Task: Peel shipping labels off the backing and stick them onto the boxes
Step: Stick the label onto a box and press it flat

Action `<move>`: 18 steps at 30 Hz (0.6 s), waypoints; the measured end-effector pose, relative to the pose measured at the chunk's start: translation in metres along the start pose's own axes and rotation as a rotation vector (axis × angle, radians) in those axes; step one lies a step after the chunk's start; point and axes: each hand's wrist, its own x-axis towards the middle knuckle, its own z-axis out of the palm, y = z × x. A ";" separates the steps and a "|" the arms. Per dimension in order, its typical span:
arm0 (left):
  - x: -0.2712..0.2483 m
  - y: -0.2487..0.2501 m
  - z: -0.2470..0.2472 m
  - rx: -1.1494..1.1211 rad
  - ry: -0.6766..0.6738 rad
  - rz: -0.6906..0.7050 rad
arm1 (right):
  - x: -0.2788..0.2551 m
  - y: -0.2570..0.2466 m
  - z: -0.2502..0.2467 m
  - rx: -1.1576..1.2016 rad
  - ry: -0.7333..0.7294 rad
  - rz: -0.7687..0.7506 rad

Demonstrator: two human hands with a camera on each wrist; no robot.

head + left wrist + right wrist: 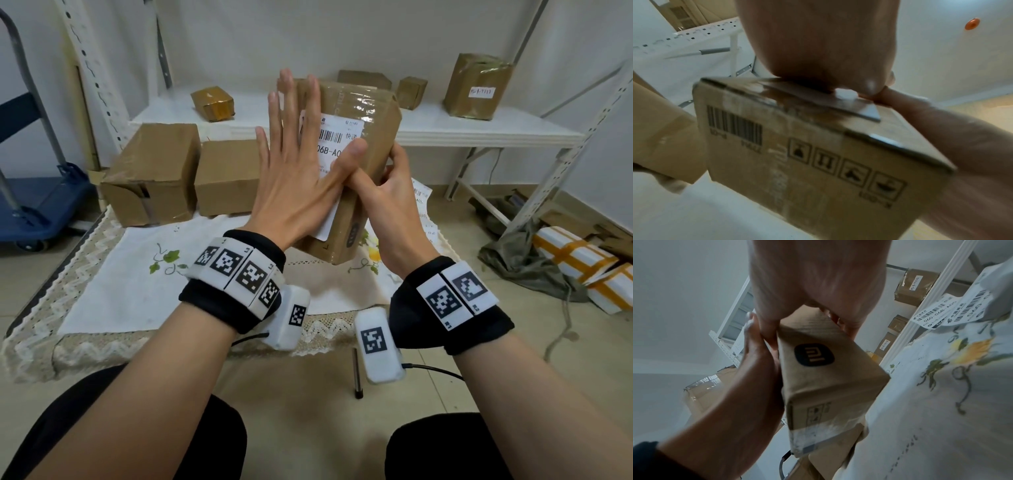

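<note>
Matt brown cardboard box [363,137], glossy clear tape, white paper label [334,137].

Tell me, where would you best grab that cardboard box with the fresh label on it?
Probably by its narrow logo side, from the right, as the right hand does now: thumb on the labelled face, fingers behind. The cardboard box is slim enough to span, and that leaves the shipping label free for the flat left hand to press.

Two cardboard boxes [178,171] are crowding the embroidered cloth's [113,274] far-left edge; its near-left part is lying open.
</note>
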 end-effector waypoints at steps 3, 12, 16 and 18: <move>0.003 -0.006 -0.002 -0.024 0.038 -0.035 | -0.002 0.000 0.001 -0.015 -0.018 -0.014; 0.009 -0.022 -0.018 -0.068 0.128 -0.110 | 0.002 0.004 0.001 -0.044 -0.059 -0.013; 0.007 -0.010 -0.015 -0.046 0.110 -0.024 | 0.001 0.004 0.003 -0.070 -0.049 -0.032; 0.005 -0.005 -0.011 -0.032 0.097 0.004 | -0.001 0.003 0.005 -0.085 -0.065 -0.039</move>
